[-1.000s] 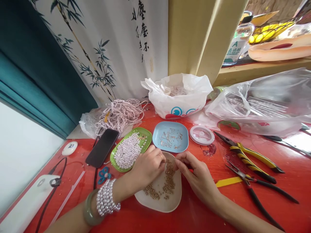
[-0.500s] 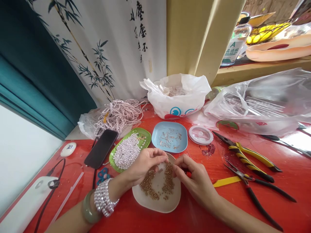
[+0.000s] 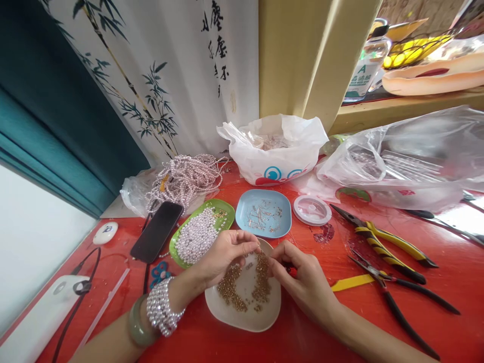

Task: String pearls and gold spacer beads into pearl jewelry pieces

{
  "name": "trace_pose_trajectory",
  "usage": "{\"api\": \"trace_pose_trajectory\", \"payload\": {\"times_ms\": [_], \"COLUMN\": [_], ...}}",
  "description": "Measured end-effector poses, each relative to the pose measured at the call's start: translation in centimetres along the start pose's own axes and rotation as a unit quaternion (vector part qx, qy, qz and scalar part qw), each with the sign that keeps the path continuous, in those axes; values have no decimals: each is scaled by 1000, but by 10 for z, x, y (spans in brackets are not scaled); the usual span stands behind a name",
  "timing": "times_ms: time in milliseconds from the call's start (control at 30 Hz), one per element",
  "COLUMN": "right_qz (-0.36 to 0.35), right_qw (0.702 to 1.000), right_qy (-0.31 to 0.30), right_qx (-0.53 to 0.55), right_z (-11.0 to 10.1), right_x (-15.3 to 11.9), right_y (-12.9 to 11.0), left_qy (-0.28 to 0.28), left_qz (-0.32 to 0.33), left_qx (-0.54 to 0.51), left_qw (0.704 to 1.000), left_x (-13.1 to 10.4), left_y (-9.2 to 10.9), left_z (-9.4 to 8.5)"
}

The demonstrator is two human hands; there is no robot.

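My left hand [image 3: 232, 254] is closed in a pinch above the far side of a cream plate [image 3: 245, 317]; what its fingertips hold is too small to make out. Close by on the right, my right hand [image 3: 297, 267] also pinches something tiny that I cannot name. Small gold beads [image 3: 261, 287] lie on the plate in two heaps beneath the hands. Left of the plate, a green dish [image 3: 227, 207] holds lilac pearl beads [image 3: 194, 237] and a few gold pieces. Thin metal pins and small bits lie in a blue dish [image 3: 242, 201] beyond my fingers.
Pliers with yellow-black handles [image 3: 393, 252] and black-handled pliers [image 3: 381, 282] lie at right. A clear spool [image 3: 312, 210] is beside the blue dish. Farther back are a white bag [image 3: 276, 156] and bead strands [image 3: 185, 176]. A phone [image 3: 157, 232] lies at left.
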State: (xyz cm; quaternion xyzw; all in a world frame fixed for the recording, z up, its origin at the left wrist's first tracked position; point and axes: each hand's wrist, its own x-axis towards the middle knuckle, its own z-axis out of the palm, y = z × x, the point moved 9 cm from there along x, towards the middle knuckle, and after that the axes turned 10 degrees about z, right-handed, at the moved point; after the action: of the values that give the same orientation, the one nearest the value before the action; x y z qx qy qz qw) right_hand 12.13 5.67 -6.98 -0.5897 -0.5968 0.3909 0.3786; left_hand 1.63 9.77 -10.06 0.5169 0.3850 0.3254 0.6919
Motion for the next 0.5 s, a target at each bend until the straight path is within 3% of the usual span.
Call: {"api": "trace_pose_trajectory", "payload": {"times_ms": [500], "right_qz": [2], "right_qw": [1000], "right_qy": [0], "right_qx": [2], "right_z": [1], "right_x": [-1], "right_y": [0], "left_qy": [-4], "left_qz": [17], "left_qx": [-5], "left_qw": [1000], "left_x": [2], "left_y": [1], "left_z": [-2]}}
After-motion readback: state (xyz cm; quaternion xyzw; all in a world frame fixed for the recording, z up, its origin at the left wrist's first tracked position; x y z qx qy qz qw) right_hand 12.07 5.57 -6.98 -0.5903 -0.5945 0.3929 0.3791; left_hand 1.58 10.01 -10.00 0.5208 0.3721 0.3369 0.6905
